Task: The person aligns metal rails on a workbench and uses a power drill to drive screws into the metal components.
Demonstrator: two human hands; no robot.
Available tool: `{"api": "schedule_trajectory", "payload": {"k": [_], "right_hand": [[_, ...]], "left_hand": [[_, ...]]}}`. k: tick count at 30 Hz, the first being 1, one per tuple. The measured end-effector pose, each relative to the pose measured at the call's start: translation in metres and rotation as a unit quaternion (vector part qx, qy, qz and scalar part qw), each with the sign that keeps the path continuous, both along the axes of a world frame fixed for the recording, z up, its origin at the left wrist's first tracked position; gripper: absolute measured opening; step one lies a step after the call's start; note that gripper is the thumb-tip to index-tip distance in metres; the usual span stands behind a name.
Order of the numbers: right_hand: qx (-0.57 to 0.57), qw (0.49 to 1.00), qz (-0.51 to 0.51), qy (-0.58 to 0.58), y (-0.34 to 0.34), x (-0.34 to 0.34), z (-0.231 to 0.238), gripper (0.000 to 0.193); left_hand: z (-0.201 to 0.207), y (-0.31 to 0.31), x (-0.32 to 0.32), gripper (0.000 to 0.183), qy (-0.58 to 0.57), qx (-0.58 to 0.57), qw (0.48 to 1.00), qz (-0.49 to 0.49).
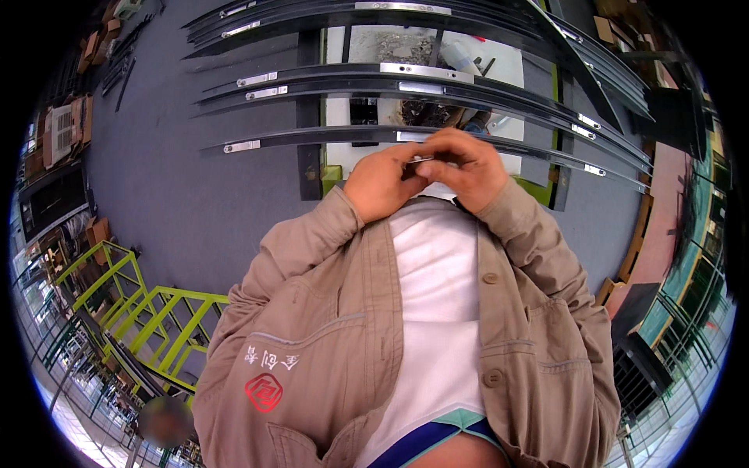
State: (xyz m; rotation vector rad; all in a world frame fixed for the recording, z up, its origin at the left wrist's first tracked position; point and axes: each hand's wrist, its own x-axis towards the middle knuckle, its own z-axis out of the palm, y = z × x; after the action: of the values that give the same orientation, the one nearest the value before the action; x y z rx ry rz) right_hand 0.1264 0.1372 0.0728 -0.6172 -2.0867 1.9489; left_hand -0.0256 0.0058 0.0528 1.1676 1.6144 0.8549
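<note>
My left hand (378, 183) and my right hand (470, 168) meet in front of my chest, fingers bent and pinched together. Between the fingertips shows a sliver of something small and shiny, too hidden to name. Just beyond my hands runs the nearest long dark metal rail (328, 136), with a silver plate (242, 146) near its left end. Part of its middle plate (409, 136) shows beside my fingers. I cannot tell whether my fingers touch this rail.
More dark rails (312, 76) with silver plates lie side by side across a stand with a white top (507, 78). Small dark parts (425, 111) and a whitish cup-like container (459, 56) sit between them. Yellow-green frames (156, 320) stand at left on the grey floor (195, 195).
</note>
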Motion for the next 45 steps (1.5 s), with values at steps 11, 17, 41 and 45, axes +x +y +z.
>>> {"api": "schedule_trajectory", "payload": {"k": [11, 17, 41, 45], "right_hand": [[0.048, 0.962, 0.086, -0.255, 0.001, 0.040, -0.019, 0.024], [0.179, 0.969, 0.051, -0.163, 0.014, 0.069, -0.033, 0.019], [0.471, 0.866, 0.002, -0.168, 0.030, 0.122, -0.075, 0.014], [0.477, 0.866, -0.001, -0.154, 0.029, 0.121, -0.076, 0.013]], "left_hand": [[-0.043, -0.026, 0.009, 0.045, -0.535, -0.119, 0.822, 0.156], [-0.049, -0.052, -0.012, 0.038, -0.210, -0.088, 0.937, 0.266], [-0.058, -0.067, -0.020, 0.054, 0.478, 0.001, 0.868, 0.133], [-0.060, -0.064, -0.015, 0.054, 0.485, 0.020, 0.865, 0.125]]}}
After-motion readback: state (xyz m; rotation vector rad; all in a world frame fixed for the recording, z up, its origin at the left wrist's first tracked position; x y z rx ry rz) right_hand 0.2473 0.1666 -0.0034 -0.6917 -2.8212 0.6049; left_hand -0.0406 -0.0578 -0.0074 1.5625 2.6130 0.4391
